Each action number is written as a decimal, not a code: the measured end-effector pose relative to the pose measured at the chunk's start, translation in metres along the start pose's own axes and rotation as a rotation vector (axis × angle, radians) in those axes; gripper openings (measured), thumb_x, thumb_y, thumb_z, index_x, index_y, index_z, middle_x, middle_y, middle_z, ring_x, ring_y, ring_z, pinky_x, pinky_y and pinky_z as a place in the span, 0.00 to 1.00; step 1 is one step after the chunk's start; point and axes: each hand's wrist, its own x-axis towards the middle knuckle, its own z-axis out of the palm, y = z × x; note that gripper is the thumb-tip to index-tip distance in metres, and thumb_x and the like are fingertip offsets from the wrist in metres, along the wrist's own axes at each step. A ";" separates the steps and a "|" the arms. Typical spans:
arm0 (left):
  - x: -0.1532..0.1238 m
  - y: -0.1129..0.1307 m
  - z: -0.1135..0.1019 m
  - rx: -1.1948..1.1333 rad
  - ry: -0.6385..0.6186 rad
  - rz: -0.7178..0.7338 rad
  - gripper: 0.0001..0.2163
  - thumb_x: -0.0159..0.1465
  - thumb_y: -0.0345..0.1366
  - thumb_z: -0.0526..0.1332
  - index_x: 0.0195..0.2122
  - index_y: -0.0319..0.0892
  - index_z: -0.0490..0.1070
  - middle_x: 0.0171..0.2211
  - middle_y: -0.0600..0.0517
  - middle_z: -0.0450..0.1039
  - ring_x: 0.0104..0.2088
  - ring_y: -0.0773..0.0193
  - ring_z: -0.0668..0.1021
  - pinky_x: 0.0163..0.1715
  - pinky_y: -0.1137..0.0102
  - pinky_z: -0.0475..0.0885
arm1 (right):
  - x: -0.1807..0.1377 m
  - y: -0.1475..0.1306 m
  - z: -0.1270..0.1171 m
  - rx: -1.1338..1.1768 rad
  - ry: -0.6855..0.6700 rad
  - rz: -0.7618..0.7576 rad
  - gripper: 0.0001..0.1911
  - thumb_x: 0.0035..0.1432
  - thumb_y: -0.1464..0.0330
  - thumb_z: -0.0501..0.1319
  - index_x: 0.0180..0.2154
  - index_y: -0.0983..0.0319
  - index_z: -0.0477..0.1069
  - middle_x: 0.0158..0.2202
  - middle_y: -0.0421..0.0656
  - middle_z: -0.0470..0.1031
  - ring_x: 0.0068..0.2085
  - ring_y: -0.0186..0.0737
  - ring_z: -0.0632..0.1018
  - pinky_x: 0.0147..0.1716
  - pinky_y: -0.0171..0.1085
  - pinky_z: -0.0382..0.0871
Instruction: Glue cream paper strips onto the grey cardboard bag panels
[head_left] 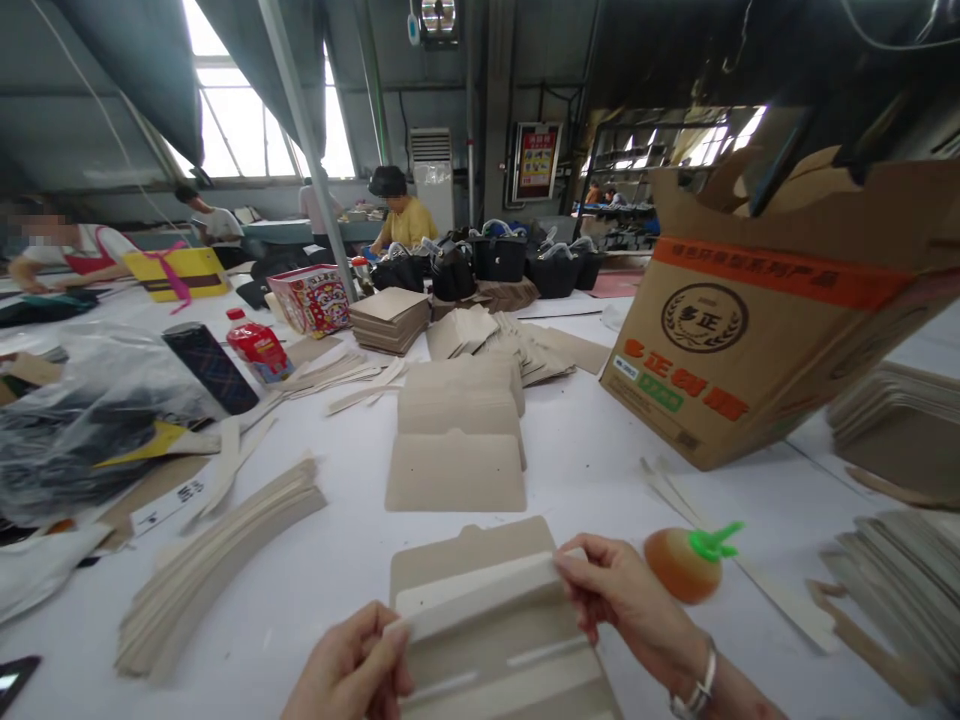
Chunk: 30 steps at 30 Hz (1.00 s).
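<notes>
My left hand (pixel 352 668) and my right hand (pixel 619 588) pinch the two ends of a pale strip (pixel 480 594) and hold it across a grey card panel (pixel 487 640) that lies flat at the near table edge. The strip runs slightly uphill from left to right. Two thin white lines show on the panel below it. An orange carrot-shaped sponge with a green top (pixel 688 562) rests on the table just right of my right hand.
More card panels (pixel 456 440) lie in a row beyond. A fanned stack of strips (pixel 217 560) sits left, a brown carton (pixel 757 330) right, card stacks (pixel 900 590) far right. A red bottle (pixel 259 348) and plastic bags lie left. Other people work at the back.
</notes>
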 end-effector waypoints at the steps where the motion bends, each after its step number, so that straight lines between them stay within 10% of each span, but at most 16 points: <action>1: 0.007 0.002 -0.004 -0.008 0.019 -0.002 0.23 0.55 0.60 0.56 0.27 0.41 0.64 0.23 0.54 0.72 0.19 0.70 0.72 0.18 0.75 0.64 | 0.009 0.000 -0.002 -0.067 0.010 0.019 0.18 0.47 0.56 0.66 0.26 0.64 0.66 0.19 0.36 0.69 0.16 0.28 0.69 0.13 0.27 0.62; 10: 0.052 -0.005 -0.018 0.048 0.225 -0.147 0.23 0.50 0.59 0.58 0.24 0.41 0.62 0.20 0.53 0.72 0.16 0.70 0.72 0.14 0.76 0.62 | 0.063 0.004 -0.012 -0.317 0.111 0.126 0.16 0.50 0.59 0.61 0.21 0.61 0.60 0.15 0.36 0.70 0.12 0.29 0.70 0.07 0.24 0.57; 30: 0.069 -0.013 -0.022 0.046 0.312 -0.237 0.21 0.51 0.57 0.59 0.24 0.42 0.61 0.15 0.56 0.69 0.12 0.70 0.69 0.11 0.76 0.60 | 0.072 0.023 -0.024 -0.457 0.161 0.141 0.16 0.50 0.58 0.60 0.19 0.61 0.61 0.13 0.35 0.68 0.12 0.30 0.70 0.08 0.26 0.61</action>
